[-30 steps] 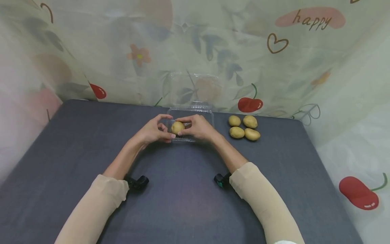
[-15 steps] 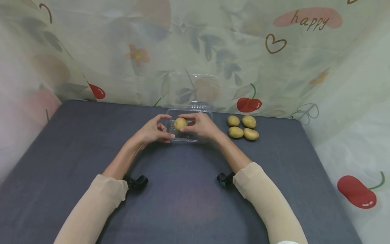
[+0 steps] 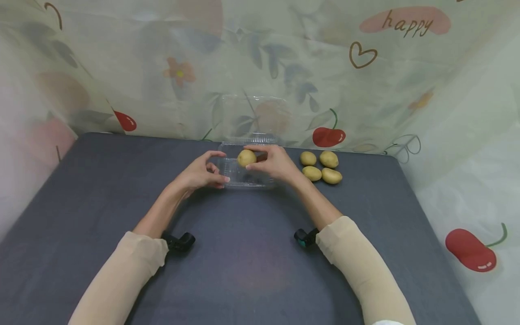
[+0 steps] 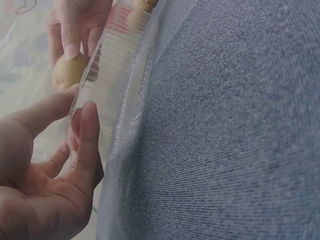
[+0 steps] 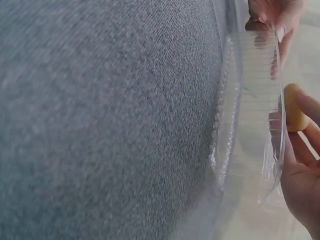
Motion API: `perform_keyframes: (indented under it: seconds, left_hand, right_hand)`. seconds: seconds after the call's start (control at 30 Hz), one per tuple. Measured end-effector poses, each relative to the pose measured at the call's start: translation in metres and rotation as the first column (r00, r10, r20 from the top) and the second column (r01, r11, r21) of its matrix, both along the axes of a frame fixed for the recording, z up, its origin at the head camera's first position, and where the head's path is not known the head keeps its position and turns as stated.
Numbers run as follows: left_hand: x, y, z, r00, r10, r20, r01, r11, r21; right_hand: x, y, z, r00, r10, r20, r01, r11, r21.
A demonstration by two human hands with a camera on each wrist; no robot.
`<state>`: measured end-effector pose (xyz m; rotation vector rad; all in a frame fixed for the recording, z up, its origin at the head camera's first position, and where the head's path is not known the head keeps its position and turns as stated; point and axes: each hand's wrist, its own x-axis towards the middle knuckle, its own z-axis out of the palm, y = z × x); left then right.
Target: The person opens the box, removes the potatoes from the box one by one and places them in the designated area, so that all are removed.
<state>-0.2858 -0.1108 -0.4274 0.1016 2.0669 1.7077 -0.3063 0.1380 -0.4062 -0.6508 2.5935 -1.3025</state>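
A clear plastic clamshell container [image 3: 239, 179] lies open near the back of the table, its lid [image 3: 253, 115] raised against the cloth behind. My left hand [image 3: 203, 172] grips its left side, thumb toward the near corner and fingers along the wall; the left wrist view shows the fingertips [image 4: 90, 117] at the ribbed side. Between the thumb and fingers of my right hand [image 3: 274, 162] is a small yellow potato [image 3: 246, 158]. It is pinched at the container's rim level or a little above, as both wrist views show. Inside, the container base shows no potato.
Several more potatoes [image 3: 312, 174] sit grouped on the table just right of the container, close to my right wrist. The dark grey tablecloth [image 3: 243, 253] ends at a patterned cloth backdrop [image 3: 162, 104] behind and at both sides.
My right hand has lifted the potato and carried it right and back, away from my left hand. The left hand keeps its hold on the container. The head view has shifted slightly.
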Motion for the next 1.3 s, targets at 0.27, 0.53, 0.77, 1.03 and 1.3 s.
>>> perform_keyframes:
  seconds: [0.27,0.53,0.77,1.03,1.3]
  left_hand:
    - [0.0,0.0,0.001,1.0,0.004,-0.009,-0.004,1.0,-0.005]
    - [0.0,0.0,0.0,1.0,0.002,-0.004,-0.002,1.0,0.006]
    - [0.001,0.0,0.001,1.0,0.001,-0.005,-0.001,1.0,0.005]
    - [0.002,-0.004,0.001,1.0,-0.004,-0.017,0.004,1.0,-0.016]
    - [0.001,-0.002,-0.001,1.0,-0.009,-0.02,0.009,1.0,-0.006]
  right_hand:
    - [0.003,0.013,-0.001,0.996,-0.084,-0.008,0.082,0.99,-0.114]
    - [0.004,0.026,-0.007,0.995,-0.102,0.005,0.1,0.964,-0.246]
    - [0.005,0.036,-0.006,0.995,-0.103,0.017,0.103,0.948,-0.3]
    - [0.006,0.047,-0.003,0.994,-0.104,0.021,0.106,0.958,-0.265]
    - [0.01,0.065,-0.006,0.988,-0.155,0.026,0.156,0.944,-0.292]
